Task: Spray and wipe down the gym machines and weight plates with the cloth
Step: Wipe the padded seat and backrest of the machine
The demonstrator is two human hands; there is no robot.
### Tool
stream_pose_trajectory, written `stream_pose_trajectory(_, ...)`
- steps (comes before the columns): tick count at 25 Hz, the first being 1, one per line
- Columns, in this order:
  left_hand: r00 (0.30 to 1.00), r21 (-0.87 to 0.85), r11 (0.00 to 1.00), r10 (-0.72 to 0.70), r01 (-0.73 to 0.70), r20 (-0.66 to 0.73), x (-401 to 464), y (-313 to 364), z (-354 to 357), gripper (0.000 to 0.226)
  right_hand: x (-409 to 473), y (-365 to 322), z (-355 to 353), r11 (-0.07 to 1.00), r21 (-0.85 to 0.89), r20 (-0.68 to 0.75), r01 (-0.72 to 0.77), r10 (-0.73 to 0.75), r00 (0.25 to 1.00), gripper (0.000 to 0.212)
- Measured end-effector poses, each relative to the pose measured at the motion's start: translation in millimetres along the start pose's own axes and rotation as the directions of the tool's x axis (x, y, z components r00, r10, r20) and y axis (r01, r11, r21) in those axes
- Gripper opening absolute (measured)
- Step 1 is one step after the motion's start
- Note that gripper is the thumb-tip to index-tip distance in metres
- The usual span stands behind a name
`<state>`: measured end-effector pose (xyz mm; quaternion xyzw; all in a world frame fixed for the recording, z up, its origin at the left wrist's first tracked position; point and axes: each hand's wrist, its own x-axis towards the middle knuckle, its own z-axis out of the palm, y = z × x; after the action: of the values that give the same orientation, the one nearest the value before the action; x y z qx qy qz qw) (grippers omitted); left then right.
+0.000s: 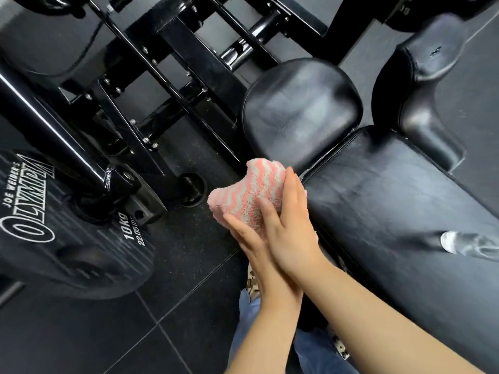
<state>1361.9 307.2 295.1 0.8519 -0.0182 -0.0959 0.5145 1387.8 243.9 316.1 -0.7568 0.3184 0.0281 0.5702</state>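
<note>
Step in hand: You are folding or bunching the cloth (247, 191) between both palms; no wiping contact shows. I judge this as readying the cloth between surfaces.

Left hand (249, 245): It lies under the cloth's near end, fingers fairly straight and pressed up against it. Much of it is hidden by the other hand, so a curl of the thumb cannot be told.

Right hand (290, 228): It lies flat over the left, fingers straight, pressing the cloth from the bench side. No pinch shows.

Cloth position: It is sandwiched between your fingers and sticks out beyond the fingertips, just beside the edge of the long pad (405, 201), apart from it as far as can be told.

Cloth axis: Its long axis runs from your palms out past the fingertips, pointing away from you towards the round pad (299, 112).

Spray bottle (469, 242): A clear item, probably the bottle, lies blurred on the long pad, well off to the right of your fingers.

Weight plate (67, 228): It hangs on the machine, well off to the left of your fingers.

Next move: Take the cloth in one hand and lay it flat on a pad; the other hand would be free for the bottle.
</note>
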Motion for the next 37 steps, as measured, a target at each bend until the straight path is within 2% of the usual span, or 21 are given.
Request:
stream_pose_trajectory(2, 0.987, -0.048, 0.987, -0.154, 0.152, -0.039, 14, 5, 2, 0.063, 20, -5, -5, 1.0, 0.015, -0.06, 0.003, -0.002, 0.998, 0.047)
stream_pose_trajectory(4, 0.966, 0.055, 0.965, -0.256, 0.257, -0.029, 27, 11, -1, 0.071, 34, -11, -12, 0.998, 0.001, -0.006, -0.067, 0.067, 0.998, 0.035)
stream_pose_trajectory(5, 0.969, 0.136, 0.959, -0.248, 0.247, -0.012, 30, 14, -5, 0.074, 37, -11, -15, 0.995, 0.007, 0.03, -0.1, 0.099, 0.995, 0.032)
stream_pose_trajectory(8, 0.996, 0.493, 0.868, -0.085, 0.061, 0.027, 35, 12, -11, 0.067, 39, -6, -21, 0.984, 0.114, 0.075, -0.136, 0.128, 0.989, 0.031)
stream_pose_trajectory(10, 0.984, 0.732, 0.659, 0.106, -0.175, 0.14, 45, 8, -12, 0.062, 38, 7, -16, 0.95, 0.257, 0.053, -0.178, 0.17, 0.984, 0.038)
stream_pose_trajectory(12, 0.92, 0.785, 0.482, 0.241, -0.389, 0.308, 64, 11, -14, 0.061, 35, 21, -9, 0.91, 0.36, -0.025, -0.208, 0.232, 0.972, 0.047)
stream_pose_trajectory(14, 0.844, 0.774, 0.35, 0.325, -0.527, 0.427, 81, 15, -15, 0.059, 32, 34, -3, 0.903, 0.391, -0.108, -0.179, 0.238, 0.965, 0.048)
stream_pose_trajectory(16, 0.76, 0.746, 0.205, 0.343, -0.634, 0.552, 93, 24, -15, 0.06, 27, 41, -2, 0.938, 0.309, -0.129, -0.159, 0.207, 0.97, 0.04)
stream_pose_trajectory(18, 0.672, 0.666, 0.103, 0.182, -0.739, 0.718, 103, 48, -7, 0.06, 21, 48, -9, 0.978, 0.159, -0.142, -0.138, 0.161, 0.977, 0.035)
stream_pose_trajectory(20, 0.583, 0.577, -0.107, -0.035, -0.81, 0.812, 105, 70, 17, 0.046, 13, 60, -19, 0.976, 0.146, -0.194, -0.159, 0.186, 0.963, 0.032)
stream_pose_trajectory(23, 0.495, 0.341, -0.448, -0.29, -0.827, 0.819, 82, 72, 46, 0.044, -5, 75, -42, 0.948, 0.205, -0.29, -0.245, 0.298, 0.909, 0.035)
stream_pose_trajectory(24, 0.461, 0.254, -0.508, -0.336, -0.823, 0.822, 72, 58, 53, 0.048, -11, 81, -51, 0.946, 0.21, -0.315, -0.247, 0.305, 0.899, 0.035)
stream_pose_trajectory(26, 0.453, 0.182, -0.591, -0.348, -0.786, 0.821, 56, 28, 62, 0.052, -21, 87, -67, 0.943, 0.243, -0.337, -0.228, 0.302, 0.891, 0.033)
stream_pose_trajectory(28, 0.573, 0.356, -0.569, -0.259, -0.741, 0.778, 39, -5, 67, 0.064, -31, 92, -79, 0.951, 0.242, -0.323, -0.194, 0.268, 0.908, 0.032)
stream_pose_trajectory(29, 0.646, 0.497, -0.491, -0.194, -0.715, 0.738, 31, -20, 69, 0.068, -33, 94, -83, 0.959, 0.221, -0.304, -0.177, 0.241, 0.922, 0.032)
stream_pose_trajectory(31, 0.782, 0.755, -0.203, -0.17, -0.623, 0.599, 3, -40, 73, 0.07, -33, 98, -86, 0.981, 0.132, -0.238, -0.138, 0.167, 0.957, 0.033)
stream_pose_trajectory(33, 0.809, 0.812, 0.009, -0.086, -0.583, 0.582, -19, -54, 79, 0.065, -33, 98, -82, 0.996, 0.03, -0.114, -0.086, 0.089, 0.99, 0.033)
stream_pose_trajectory(34, 0.81, 0.802, 0.156, -0.021, -0.576, 0.586, -25, -58, 80, 0.063, -34, 99, -77, 0.999, 0.008, -0.032, -0.053, 0.053, 0.998, 0.032)
stream_pose_trajectory(35, 0.804, 0.761, 0.393, -0.084, -0.516, 0.589, -29, -60, 81, 0.062, -35, 99, -71, 1.0, 0.007, 0.062, -0.023, 0.023, 0.998, 0.031)
stream_pose_trajectory(36, 0.813, 0.691, 0.606, -0.122, -0.393, 0.569, -30, -58, 77, 0.06, -36, 99, -66, 1.0, 0.019, 0.137, -0.009, 0.006, 0.991, 0.031)
stream_pose_trajectory(37, 0.863, 0.587, 0.763, -0.077, -0.272, 0.5, -35, -60, 75, 0.055, -37, 98, -61, 0.999, 0.031, 0.197, -0.018, 0.011, 0.98, 0.032)
